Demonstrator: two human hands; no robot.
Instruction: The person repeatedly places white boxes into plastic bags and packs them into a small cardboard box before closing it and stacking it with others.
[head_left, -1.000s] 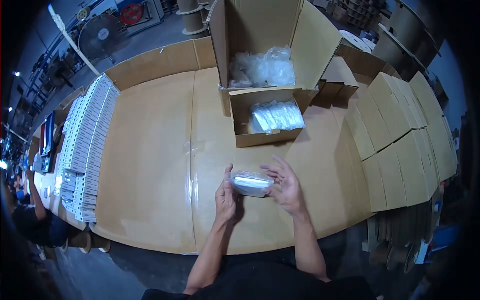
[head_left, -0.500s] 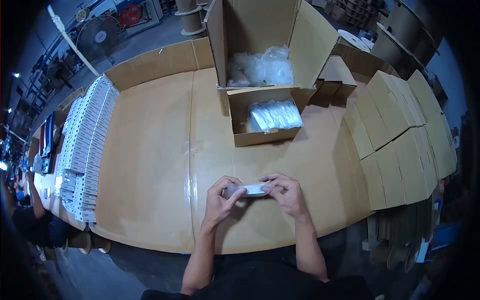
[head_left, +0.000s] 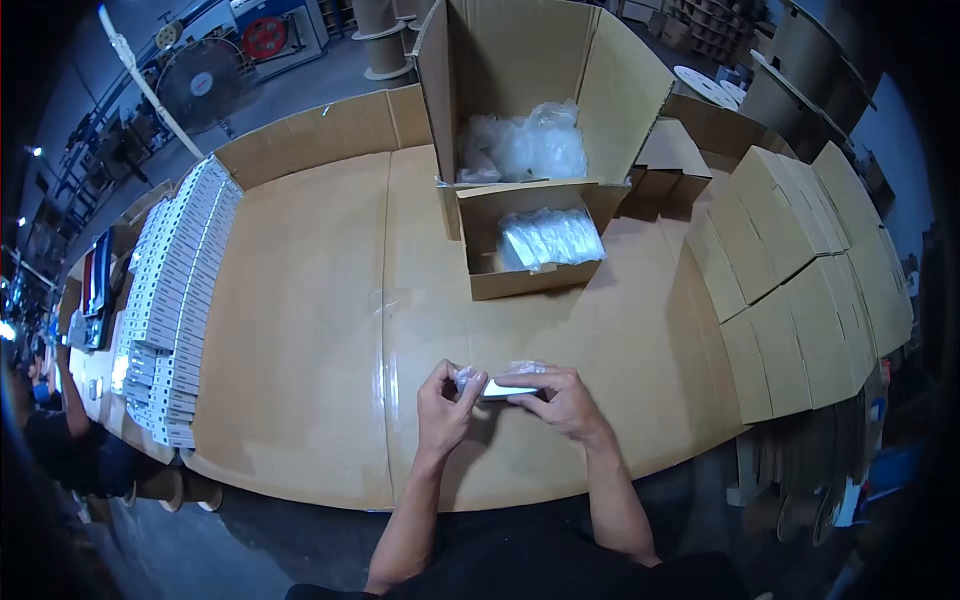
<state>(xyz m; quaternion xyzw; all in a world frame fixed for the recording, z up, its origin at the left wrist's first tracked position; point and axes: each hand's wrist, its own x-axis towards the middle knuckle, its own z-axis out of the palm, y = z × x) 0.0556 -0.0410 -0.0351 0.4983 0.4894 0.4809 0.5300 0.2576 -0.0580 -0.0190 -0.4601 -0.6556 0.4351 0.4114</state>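
A small, flat white item point(head_left: 508, 390), which looks like a slim box, is held between my two hands over the cardboard-covered table. Crinkled clear plastic film point(head_left: 526, 367) bunches up along its far side. My left hand point(head_left: 443, 408) pinches the left end, thumb on top, with film bunched at the fingertips. My right hand point(head_left: 566, 402) grips the right end, its fingers lying across the top and hiding part of it. Ahead of both hands stands an open carton point(head_left: 530, 283) with a row of plastic-wrapped pieces point(head_left: 552, 240) inside.
A tall open carton point(head_left: 520, 50) behind holds clear plastic bags point(head_left: 530, 145). White boxes point(head_left: 170, 300) are stacked in rows along the left edge. Brown cartons point(head_left: 790, 290) pile up on the right. Another person's arm point(head_left: 75, 405) shows at far left.
My right hand has turned, with its fingers now across the item's top. More of the bare white surface shows, and the clear film has shifted to the far side.
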